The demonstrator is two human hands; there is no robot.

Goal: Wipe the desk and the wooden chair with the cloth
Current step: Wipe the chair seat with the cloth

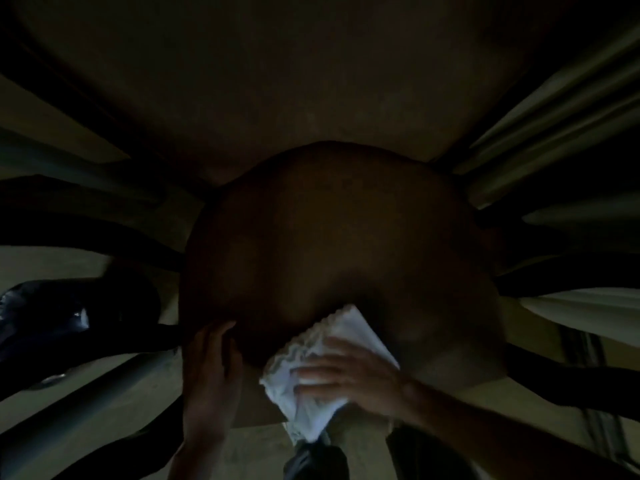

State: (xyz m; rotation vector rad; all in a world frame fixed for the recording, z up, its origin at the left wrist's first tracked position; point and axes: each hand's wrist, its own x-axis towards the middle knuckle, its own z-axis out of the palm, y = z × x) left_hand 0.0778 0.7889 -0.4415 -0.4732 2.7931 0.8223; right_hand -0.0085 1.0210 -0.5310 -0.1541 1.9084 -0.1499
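The scene is dim. The wooden chair (329, 244) fills the middle, its rounded brown seat seen from above. A white cloth (332, 337) with a scalloped edge lies on the seat's near edge. My right hand (349, 375) lies flat on the cloth with fingers stretched to the left, pressing it onto the wood. My left hand (213, 372) rests on the seat's near left edge, fingers straight and pointing away from me. The desk (311, 81) is the broad dark surface beyond the chair.
A dark glossy object (52, 323) sits on the floor to the left. Pale curtain-like folds (554, 126) hang at the right. Dark chair or desk legs radiate outward over the pale floor (104, 410).
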